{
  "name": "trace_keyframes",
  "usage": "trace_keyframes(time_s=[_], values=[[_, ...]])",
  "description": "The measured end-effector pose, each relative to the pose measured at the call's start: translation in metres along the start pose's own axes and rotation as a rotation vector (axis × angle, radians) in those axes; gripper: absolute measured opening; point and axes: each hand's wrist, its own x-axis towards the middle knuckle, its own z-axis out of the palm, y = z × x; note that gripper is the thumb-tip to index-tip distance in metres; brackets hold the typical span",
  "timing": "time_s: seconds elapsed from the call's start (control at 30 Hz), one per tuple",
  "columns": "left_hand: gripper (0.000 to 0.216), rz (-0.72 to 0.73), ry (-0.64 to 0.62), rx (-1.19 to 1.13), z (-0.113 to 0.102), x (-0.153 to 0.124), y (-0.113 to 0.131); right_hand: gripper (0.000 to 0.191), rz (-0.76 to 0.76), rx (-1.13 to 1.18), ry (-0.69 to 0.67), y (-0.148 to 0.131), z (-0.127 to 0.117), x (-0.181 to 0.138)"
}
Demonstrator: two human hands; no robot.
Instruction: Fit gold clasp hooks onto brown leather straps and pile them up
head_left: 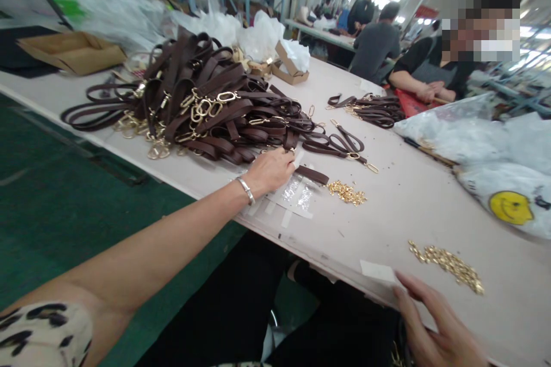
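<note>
My left hand (272, 171) reaches over the table's near edge with its fingers closed. A short white strip (298, 159) shows at its fingertips. Just beyond those fingers lies a flat brown strap (313, 174), its other end hidden towards the hand. Clear plastic (297, 194) is taped down right by the hand. Behind it rises a large heap of brown straps (206, 103) with gold-coloured clasps and oval rings. My right hand (434, 315), partly cut off by the frame, rests at the table edge, fingers apart, beside a white piece of tape or paper (379, 271).
Two small piles of gold-coloured metal parts, a nearer pile (447, 265) and a farther pile (348, 192), lie on the table (344, 235). More straps (374, 109), a cardboard tray (71, 51) and plastic bags (508, 166) stand around. A person (434, 69) sits across the table.
</note>
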Motion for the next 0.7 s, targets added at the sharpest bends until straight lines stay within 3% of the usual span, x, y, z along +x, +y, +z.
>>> trace_keyframes(time_s=[0.07,0.17,0.33,0.43,0.57,0.63,0.7], values=[[0.029,-0.033,0.002,0.006,0.0,-0.008,0.003,0.039,-0.175,-0.046,-0.151,-0.014,0.035,0.027],[0.028,-0.07,0.02,-0.011,-0.002,-0.02,0.007,0.037,-0.442,-0.129,-0.255,-0.037,0.086,0.062],[0.015,-0.156,0.067,-0.101,-0.01,-0.043,0.005,0.038,-0.569,-0.274,-0.26,-0.057,0.138,0.089],[0.022,-0.218,0.091,-0.211,-0.012,-0.055,-0.001,0.039,-0.556,-0.3,-0.204,-0.055,0.149,0.093],[0.039,-0.315,0.144,-0.41,-0.012,-0.074,-0.005,0.036,-0.475,-0.138,-0.098,-0.052,0.146,0.089],[0.04,-0.362,0.114,-0.68,-0.01,-0.086,0.0,0.032,-0.335,0.006,-0.07,-0.055,0.138,0.081],[0.038,-0.405,0.004,-1.093,-0.006,-0.099,0.01,0.031,-0.112,0.204,-0.103,-0.064,0.129,0.066]])
